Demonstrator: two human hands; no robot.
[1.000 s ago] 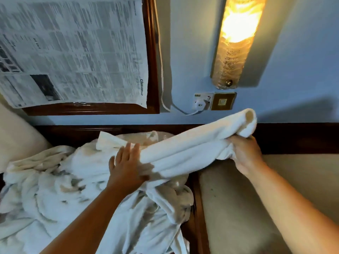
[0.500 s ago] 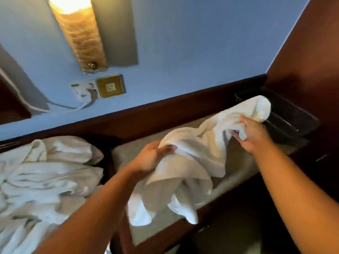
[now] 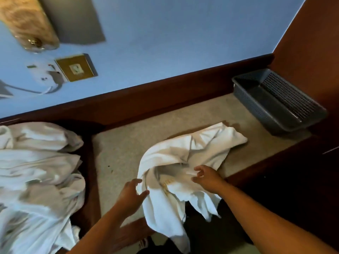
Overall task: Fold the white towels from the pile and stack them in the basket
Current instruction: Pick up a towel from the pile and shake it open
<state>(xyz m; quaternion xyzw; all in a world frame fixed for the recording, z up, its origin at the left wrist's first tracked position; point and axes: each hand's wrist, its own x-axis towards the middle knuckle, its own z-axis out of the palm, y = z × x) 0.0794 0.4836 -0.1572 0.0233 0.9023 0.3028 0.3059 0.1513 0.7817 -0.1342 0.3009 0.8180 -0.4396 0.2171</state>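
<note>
Currently: towel bunched on counter left of basket, well apart | left hand half-open at its edge, right hand loosely curled over it, neither clearly gripping | risk: hanging end drags it off.

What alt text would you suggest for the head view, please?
A crumpled white towel lies on a beige counter, its near end hanging over the edge, with the left hand and right hand at it. An empty grey basket sits at far right; the towel pile is left.
</note>
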